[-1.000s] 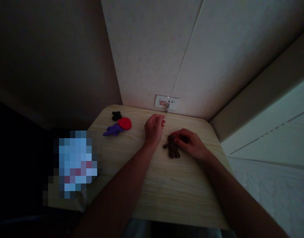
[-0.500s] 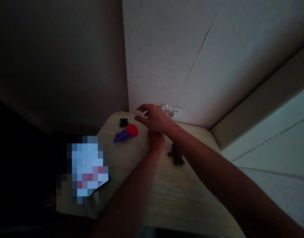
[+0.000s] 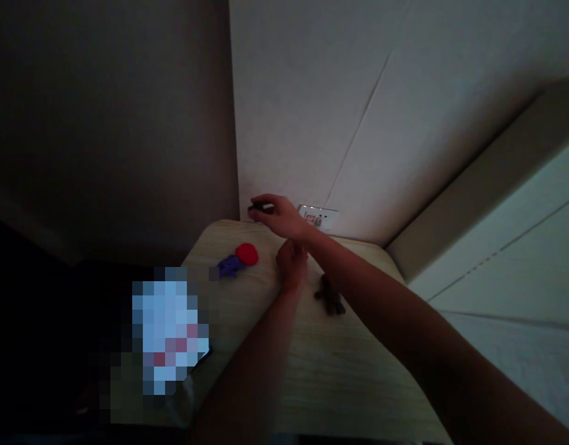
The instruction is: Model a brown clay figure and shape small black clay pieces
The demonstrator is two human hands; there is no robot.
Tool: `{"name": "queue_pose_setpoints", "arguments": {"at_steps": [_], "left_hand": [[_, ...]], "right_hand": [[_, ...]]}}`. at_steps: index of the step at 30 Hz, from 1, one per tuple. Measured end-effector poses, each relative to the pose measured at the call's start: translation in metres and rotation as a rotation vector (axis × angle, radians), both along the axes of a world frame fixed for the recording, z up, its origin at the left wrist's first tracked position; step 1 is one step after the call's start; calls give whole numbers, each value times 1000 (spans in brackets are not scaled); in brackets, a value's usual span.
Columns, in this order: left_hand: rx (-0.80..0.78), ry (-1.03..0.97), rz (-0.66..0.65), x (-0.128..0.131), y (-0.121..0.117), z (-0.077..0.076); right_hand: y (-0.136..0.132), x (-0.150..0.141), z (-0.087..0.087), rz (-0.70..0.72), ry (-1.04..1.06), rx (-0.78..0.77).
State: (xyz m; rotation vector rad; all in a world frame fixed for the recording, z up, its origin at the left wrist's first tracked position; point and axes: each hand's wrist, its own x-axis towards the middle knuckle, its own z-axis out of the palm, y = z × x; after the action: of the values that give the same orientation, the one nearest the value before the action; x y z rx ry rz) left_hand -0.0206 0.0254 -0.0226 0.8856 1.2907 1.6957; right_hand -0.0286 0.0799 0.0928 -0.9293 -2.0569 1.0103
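Note:
My right hand (image 3: pixel 283 216) is raised over the far edge of the table, its fingers pinched on a small black lump of modelling clay (image 3: pixel 256 207). Below that wrist, my left hand (image 3: pixel 291 261) rests low over the tabletop, fingers curled closed; what they hold, if anything, is hidden. A dark brown clay figure (image 3: pixel 329 298) with stubby limbs lies to the right, partly behind my right forearm. Left of my left hand lies a flat red clay disc (image 3: pixel 246 254), touching a purple clay figure (image 3: pixel 231 266).
The wooden table (image 3: pixel 340 364) stands against a pale wall with a socket plate (image 3: pixel 319 216). A lit, blurred-out screen (image 3: pixel 168 321) is at the table's left side, near a pale loop (image 3: pixel 185 398). A white cabinet (image 3: pixel 501 247) borders the right.
My right hand has left the brown figure, crossed over my left hand to the far left and lifted the black clay from the table. My left hand has stayed nearly in place.

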Motion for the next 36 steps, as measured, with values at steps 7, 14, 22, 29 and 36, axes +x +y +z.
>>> {"name": "queue_pose_setpoints", "arguments": {"at_steps": [7, 14, 22, 29, 36], "left_hand": [[145, -266, -217, 11, -18, 31], [158, -175, -381, 16, -31, 38], [159, -52, -365, 14, -29, 34], [125, -42, -391, 14, -29, 32], [109, -127, -520, 11, -30, 33]], "right_hand": [[-73, 159, -36, -338, 630, -289], [-76, 174, -78, -308, 656, -282], [-81, 182, -75, -281, 562, -247], [-80, 183, -81, -286, 544, -196], [-81, 185, -79, -266, 607, -263]]}}
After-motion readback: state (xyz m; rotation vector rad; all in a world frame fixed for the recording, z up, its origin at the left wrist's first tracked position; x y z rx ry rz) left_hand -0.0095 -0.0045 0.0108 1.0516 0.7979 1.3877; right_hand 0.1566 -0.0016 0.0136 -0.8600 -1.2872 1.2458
